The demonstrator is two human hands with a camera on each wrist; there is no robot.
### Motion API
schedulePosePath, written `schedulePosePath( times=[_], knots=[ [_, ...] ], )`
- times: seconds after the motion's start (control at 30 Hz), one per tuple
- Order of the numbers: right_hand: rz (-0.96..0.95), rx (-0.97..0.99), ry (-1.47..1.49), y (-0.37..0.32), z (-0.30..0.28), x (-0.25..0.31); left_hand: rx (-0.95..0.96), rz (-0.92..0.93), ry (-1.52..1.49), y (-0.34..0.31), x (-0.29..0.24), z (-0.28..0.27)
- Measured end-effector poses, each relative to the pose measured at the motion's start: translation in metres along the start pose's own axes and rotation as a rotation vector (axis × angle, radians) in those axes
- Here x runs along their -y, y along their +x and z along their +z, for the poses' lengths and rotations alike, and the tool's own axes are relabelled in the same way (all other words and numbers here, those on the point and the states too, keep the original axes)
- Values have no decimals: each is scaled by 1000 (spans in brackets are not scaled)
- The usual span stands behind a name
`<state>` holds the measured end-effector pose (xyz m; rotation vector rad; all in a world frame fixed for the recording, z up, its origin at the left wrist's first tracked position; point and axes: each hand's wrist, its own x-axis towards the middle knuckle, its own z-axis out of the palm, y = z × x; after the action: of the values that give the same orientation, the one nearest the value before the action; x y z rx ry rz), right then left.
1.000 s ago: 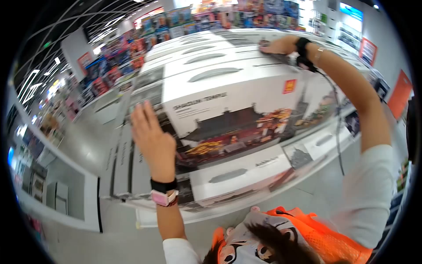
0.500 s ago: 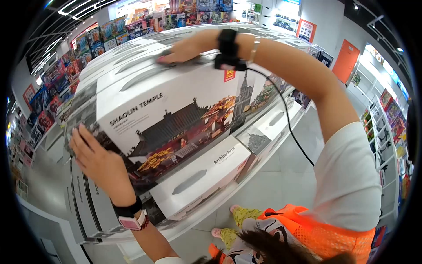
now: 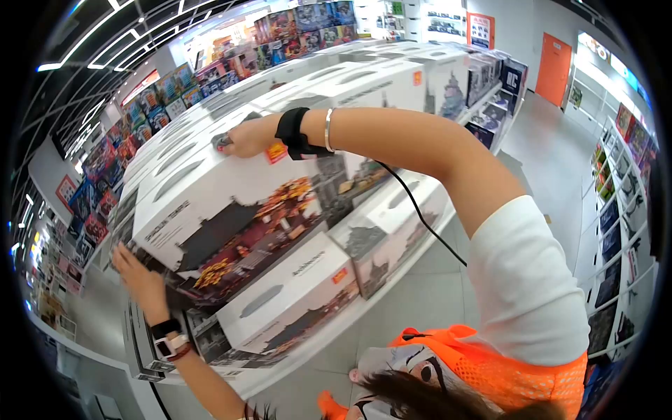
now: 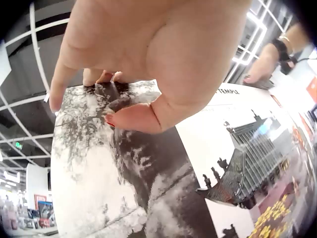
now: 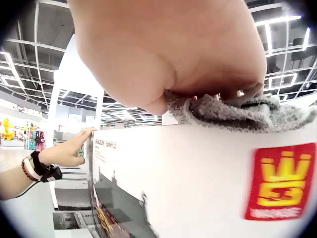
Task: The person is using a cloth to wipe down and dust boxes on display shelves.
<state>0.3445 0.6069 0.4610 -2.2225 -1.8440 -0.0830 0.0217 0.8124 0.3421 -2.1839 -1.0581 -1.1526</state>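
A large white Shaolin Temple box (image 3: pixel 164 234) with a temple picture on its front lies on top of stacked boxes. My right hand (image 3: pixel 246 137) grips a bunched grey cloth (image 5: pixel 233 115) against the top of this box, above the red and yellow logo (image 5: pixel 279 182). At the left end, my left hand (image 3: pixel 145 285) rests on the box with its fingers extended. In the left wrist view the thumb lies over the grey-and-white printed side (image 4: pixel 89 163), and the other fingertips reach the box's upper edge.
More white boxes with grey handles (image 3: pixel 322 75) stand in rows behind. Below, an Architecture box (image 3: pixel 280 297) sits on the white display table. A black cable (image 3: pixel 420 213) hangs from my right wrist. Toy shelves (image 3: pixel 609 280) line the aisle on the right.
My right hand has slid left along the box top with the cloth. My left hand stays at the box's left end. The head view has swung to the right.
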Motion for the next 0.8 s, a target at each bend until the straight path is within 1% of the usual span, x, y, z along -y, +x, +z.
schedulePosePath(
  times=[0.03, 0.07, 0.1, 0.13, 0.17, 0.2, 0.23, 0.3, 0.33, 0.37, 0.4, 0.43, 0.5, 0.57, 0.6, 0.63, 0.67, 0.7, 0.73, 0.77, 0.8],
  knots=[
    [12, -10, 13, -14, -1, -29, 16, 63, -47, 2, 5, -1],
    [4, -30, -28, -19, 2, -67, 31, 44, 2, 3, 9, 2],
    [-14, -53, -71, -34, -6, -83, 40, 17, 58, 4, -5, -6],
    [-59, -157, -9, -57, -8, -103, 30, 18, 75, 6, -20, -11],
    [-17, -218, 20, -65, -8, -125, -6, -33, 96, 12, -49, -23],
    [-16, -294, -31, -73, -5, -145, -42, -85, 118, 18, -76, -34],
    [-14, -369, -80, -79, -1, -167, -51, -87, 138, 23, -102, -38],
    [-41, -506, -145, -88, 4, -217, -168, 272, -287, 30, -155, -42],
    [-5, -537, -105, -102, -4, -241, -169, 261, -277, 23, -186, -55],
    [54, -530, -42, -115, -13, -268, -95, 307, -338, 13, -220, -71],
    [102, -500, -47, -132, -22, -300, -20, 347, -401, 2, -246, -82],
    [195, -456, -96, -149, -32, -328, -22, 329, -390, -7, -260, -83],
    [281, -523, -74, -183, -49, -379, 105, 289, -453, -22, -284, -75],
    [332, -507, -46, -193, -58, -393, 115, 288, -403, -25, -304, -56],
    [435, -471, -217, -174, -52, -401, 129, 301, -369, -24, -318, -51],
    [345, -446, -209, -179, -57, -368, 132, 297, -360, -16, -334, -51],
    [295, -356, -173, -168, -57, -344, 130, 311, -345, -7, -354, -51],
    [200, -412, -69, -145, -41, -328, 131, 331, -331, 5, -374, -49],
    [-82, -629, -210, -128, -18, -309, 98, 322, -331, 13, -390, -40],
    [-96, -528, -94, -119, -14, -273, 99, 325, -332, 19, -399, -31],
    [-181, -544, -46, -112, -4, -249, 71, 296, -256, 23, -411, -20]
  ],
)
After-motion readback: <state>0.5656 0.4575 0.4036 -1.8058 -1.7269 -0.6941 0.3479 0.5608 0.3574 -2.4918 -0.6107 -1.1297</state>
